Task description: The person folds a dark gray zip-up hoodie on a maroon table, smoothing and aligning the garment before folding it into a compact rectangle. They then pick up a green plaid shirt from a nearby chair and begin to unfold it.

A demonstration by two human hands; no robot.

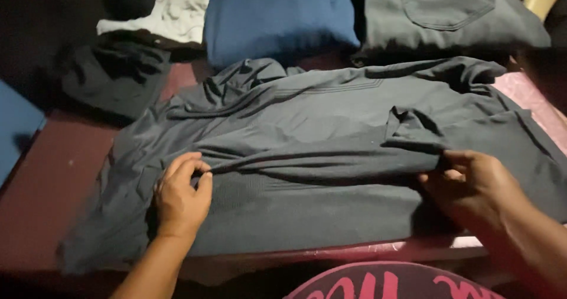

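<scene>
While pinching, both hands [180, 195] [472, 184] hold a grey shirt [319, 133].

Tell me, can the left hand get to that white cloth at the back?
Probably yes. The left hand is pinching a fold of the grey shirt, so it would need to let go. Only flat clothes lie between it and the white cloth.

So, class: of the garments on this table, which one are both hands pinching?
The large grey shirt spread across the middle; left hand and right hand pinch its fold. The others lie untouched behind.
</scene>
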